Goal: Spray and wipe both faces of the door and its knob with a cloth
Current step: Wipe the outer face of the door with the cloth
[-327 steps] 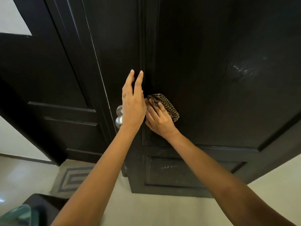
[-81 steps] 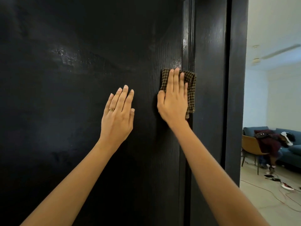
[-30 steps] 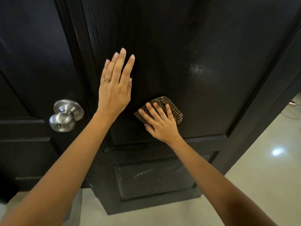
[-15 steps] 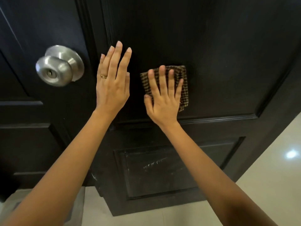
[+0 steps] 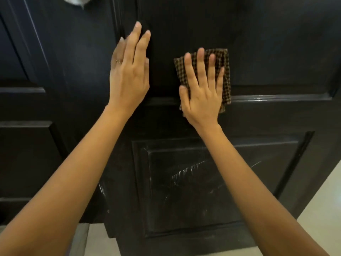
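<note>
The black panelled door [image 5: 267, 52] fills the view. My right hand [image 5: 202, 89] presses a brown checked cloth [image 5: 224, 71] flat against it with straight, spread fingers, across the ledge at the bottom of the upper panel. My left hand [image 5: 129, 71], with a ring on it, lies flat on the door's left stile, fingers straight and together. The silver knob [image 5: 77, 0] only peeks in at the top edge. The lower panel [image 5: 193, 182] carries whitish streaks.
Pale floor [image 5: 324, 200] shows at the lower right beside the door's bottom corner. A second dark panelled surface [image 5: 24, 145] stands to the left. A strip of light floor [image 5: 96, 241] lies under the door's lower left edge.
The view has tipped downward, so the knob slid up almost out of sight. My right hand with the cloth has slid down onto the panel's bottom ledge. My left hand stays flat on the stile.
</note>
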